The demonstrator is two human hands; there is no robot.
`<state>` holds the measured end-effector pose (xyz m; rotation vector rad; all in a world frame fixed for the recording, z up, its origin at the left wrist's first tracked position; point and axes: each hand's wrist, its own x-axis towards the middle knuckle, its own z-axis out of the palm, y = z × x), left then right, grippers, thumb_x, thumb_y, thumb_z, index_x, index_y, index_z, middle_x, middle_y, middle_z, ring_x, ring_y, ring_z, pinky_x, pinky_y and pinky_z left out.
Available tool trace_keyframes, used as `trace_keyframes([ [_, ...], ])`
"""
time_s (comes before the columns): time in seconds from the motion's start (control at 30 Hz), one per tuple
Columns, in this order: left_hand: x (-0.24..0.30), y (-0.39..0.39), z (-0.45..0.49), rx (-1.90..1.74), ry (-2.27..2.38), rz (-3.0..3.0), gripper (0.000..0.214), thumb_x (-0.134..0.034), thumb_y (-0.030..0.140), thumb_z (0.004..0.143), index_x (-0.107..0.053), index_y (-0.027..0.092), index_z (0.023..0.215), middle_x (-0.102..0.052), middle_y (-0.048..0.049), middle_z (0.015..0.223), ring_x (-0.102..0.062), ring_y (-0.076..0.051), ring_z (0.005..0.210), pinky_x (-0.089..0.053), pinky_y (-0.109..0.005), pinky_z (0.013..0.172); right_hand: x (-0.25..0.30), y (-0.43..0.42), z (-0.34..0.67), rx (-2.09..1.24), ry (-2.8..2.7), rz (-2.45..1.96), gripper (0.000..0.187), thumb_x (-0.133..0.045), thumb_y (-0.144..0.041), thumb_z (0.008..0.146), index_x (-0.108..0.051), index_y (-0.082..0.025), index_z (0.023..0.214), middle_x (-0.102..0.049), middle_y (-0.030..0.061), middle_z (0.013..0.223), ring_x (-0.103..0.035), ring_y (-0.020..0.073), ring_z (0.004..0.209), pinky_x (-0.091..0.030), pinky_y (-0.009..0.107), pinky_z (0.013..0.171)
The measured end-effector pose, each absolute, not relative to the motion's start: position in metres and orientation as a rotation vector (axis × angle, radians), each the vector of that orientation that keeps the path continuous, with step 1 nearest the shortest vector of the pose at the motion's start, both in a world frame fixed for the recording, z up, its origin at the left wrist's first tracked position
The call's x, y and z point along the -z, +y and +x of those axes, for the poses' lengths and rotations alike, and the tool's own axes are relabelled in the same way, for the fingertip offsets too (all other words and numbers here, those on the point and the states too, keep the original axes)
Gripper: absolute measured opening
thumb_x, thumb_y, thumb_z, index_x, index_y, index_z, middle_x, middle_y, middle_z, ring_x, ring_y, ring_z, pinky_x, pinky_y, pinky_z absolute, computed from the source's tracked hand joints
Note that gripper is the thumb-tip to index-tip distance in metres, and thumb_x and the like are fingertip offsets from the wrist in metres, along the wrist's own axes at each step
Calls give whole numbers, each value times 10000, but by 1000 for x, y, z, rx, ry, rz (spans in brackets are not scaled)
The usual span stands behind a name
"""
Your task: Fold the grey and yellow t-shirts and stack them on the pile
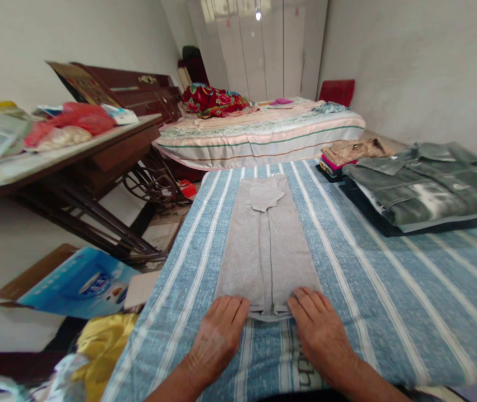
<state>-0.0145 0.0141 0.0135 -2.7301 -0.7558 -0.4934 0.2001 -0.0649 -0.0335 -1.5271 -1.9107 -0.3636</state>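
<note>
Garment (244, 251) of plain grey cloth, folded into a long, narrow rectangle, lies flat between and ahead of a person's two bare hands, stretching straight away from them. The left hand (222, 329) rests on its near left corner, knuckles up, fingers side by side and bent down over the edge. The right hand (320, 329) mirrors it at the near right corner, its fingers slightly looser. Both thumbs are hidden, so whether either hand pinches the cloth cannot be told. Two folded sides run lengthwise up the middle of the garment, between the hands, and at the end farthest from them a small loose flap (267, 197) lies on top. Under both hands spreads a blue cloth with white stripes (389, 290). Well forward and to the right of the right hand sits a stack of folded clothes (427, 187), a grey-green one with a pale patch uppermost; just beyond it is a smaller pile topped with brown patterned fabric (353, 149). Low to the left of the left hand are a blue printed box (81, 282) and, nearer, some yellow cloth (102, 346). Far ahead of both hands stands a bed (263, 134) bearing a red floral bundle (215, 101).
</note>
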Motion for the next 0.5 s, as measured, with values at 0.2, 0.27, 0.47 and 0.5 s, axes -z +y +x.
trace_keyframes([
  [0.2, -15, 14, -17, 600, -685, -2710, 358, -298, -5, 813, -570, 127, 1003, -633, -93, 923, -578, -183, 841, -488, -327, 771, 38, -61, 204, 402, -1879, -1468, 406, -362, -9, 732, -640, -154, 990, -661, 106, 1030, -566, 253, 1013, -459, 405, 862],
  [0.27, -22, 15, -17, 653, -678, -2721, 385, -275, -26, 800, -567, 133, 994, -639, -85, 915, -586, -173, 841, -495, -313, 767, 32, -60, 210, 356, -1919, -1451, 450, -359, 14, 700, -631, -162, 1012, -671, 83, 1013, -590, 223, 974, -485, 357, 838],
  [0.47, -86, 22, -5, 534, -712, -2779, 319, -331, 14, 798, -573, 159, 945, -622, -62, 825, -586, -166, 777, -511, -303, 710, -28, -45, 234, 256, -2057, -1399, 454, -327, 23, 725, -608, -143, 1042, -681, 92, 981, -632, 190, 887, -533, 314, 764],
  [0.5, -100, 23, -2, 516, -710, -2783, 301, -347, 29, 801, -574, 166, 944, -614, -58, 812, -584, -165, 771, -508, -301, 706, -44, -44, 238, 254, -2085, -1388, 449, -323, 20, 733, -605, -143, 1042, -681, 95, 978, -635, 191, 879, -537, 319, 755],
])
